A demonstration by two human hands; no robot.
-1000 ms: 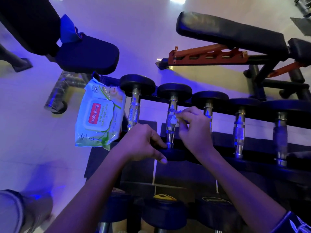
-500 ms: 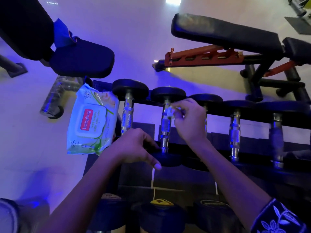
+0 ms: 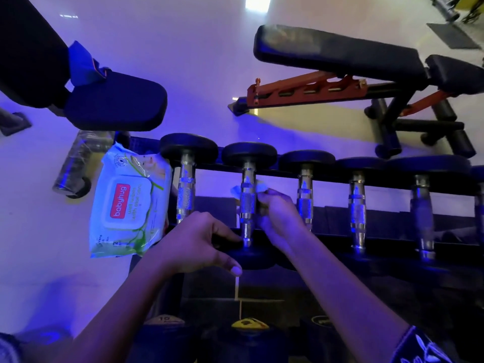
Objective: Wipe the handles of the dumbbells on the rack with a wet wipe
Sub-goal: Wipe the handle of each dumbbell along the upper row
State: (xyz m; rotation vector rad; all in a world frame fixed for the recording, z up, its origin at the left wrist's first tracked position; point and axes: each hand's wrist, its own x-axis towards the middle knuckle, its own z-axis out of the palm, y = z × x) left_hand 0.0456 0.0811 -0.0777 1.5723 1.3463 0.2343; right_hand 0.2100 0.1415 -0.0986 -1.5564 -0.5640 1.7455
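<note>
pinching wet wipe (image 3: 235,191) round dumbbell handle (image 3: 247,205) with right hand (image 3: 277,217); left hand (image 3: 193,243) grips its near head (image 3: 255,259).

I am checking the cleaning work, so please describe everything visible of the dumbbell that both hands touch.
The dumbbell is second from left on the top rack, lying across its rails. It has a shiny, partly knurled metal handle and dark round heads. The right hand wraps a white wet wipe around the handle; the left hand grips the near head.
</note>
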